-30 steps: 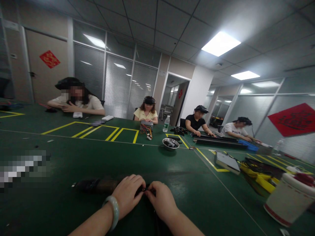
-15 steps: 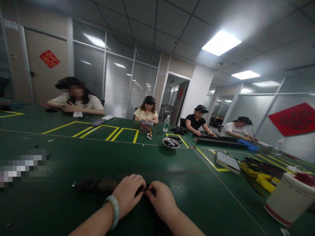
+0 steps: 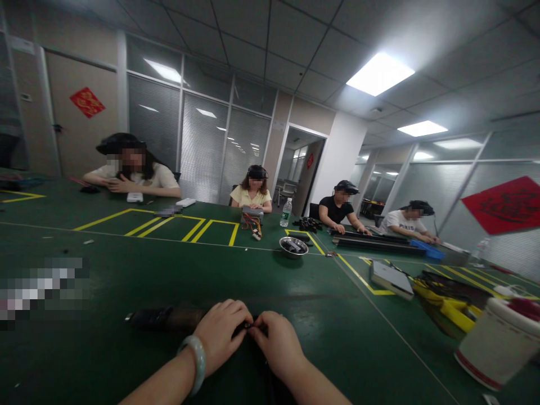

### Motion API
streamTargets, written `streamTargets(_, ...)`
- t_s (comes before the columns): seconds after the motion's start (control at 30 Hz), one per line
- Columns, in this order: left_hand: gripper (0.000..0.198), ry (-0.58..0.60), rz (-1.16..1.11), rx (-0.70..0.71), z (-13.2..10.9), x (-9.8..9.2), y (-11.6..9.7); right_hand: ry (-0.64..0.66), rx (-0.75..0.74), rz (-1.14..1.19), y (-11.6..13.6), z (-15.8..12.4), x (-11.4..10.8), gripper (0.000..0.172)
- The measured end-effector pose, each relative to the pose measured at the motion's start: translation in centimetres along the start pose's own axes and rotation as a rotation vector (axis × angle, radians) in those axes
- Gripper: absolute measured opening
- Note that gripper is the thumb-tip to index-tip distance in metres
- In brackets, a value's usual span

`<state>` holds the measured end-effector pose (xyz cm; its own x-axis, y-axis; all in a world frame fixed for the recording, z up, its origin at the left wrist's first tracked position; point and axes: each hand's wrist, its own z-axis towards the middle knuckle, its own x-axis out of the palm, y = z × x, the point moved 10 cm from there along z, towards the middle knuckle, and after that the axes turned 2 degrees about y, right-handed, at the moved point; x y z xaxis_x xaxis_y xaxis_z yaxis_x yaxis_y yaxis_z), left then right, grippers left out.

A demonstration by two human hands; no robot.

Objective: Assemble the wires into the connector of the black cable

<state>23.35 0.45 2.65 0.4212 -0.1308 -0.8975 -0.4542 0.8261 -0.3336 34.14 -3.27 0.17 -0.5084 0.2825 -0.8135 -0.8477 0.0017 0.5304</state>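
Note:
My left hand (image 3: 222, 332), a pale green bangle on its wrist, is closed with thumb and fingertips together. My right hand (image 3: 279, 340) is closed in a pinch right beside it. At the meeting fingertips a tiny glint and a bit of something dark show; the fingers hide most of it. Behind my left hand a dark, tube-shaped tool (image 3: 169, 319) with a metal tip pointing left lies on the green table (image 3: 350, 349). It resembles an electric screwdriver. Something dark and long, hard to make out, runs down under my right wrist.
A steel bowl (image 3: 294, 247) of dark parts stands ahead, near a water bottle (image 3: 286, 214). To the right are a grey flat box (image 3: 391, 279), a yellow bag-like item (image 3: 458, 315) and a white tub (image 3: 498, 343). Several co-workers sit across the table.
Both hands stay pinched together in nearly the same place. A small glint between the fingertips shows slightly more clearly. The whole view has shifted slightly.

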Motion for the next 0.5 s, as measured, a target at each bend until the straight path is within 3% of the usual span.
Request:
streamTargets(0.37, 0.024, 0.014, -0.019, 0.013, -0.14, -0.56, -0.66, 0.009, 0.000, -0.027, 0.21, 0.11, 0.30, 0.008)
streamTargets(0.5, 0.021, 0.021, -0.017, -0.045, -0.12, -1.01, -0.47, -0.010, -0.023, -0.022, 0.42, 0.21, 0.20, 0.007)
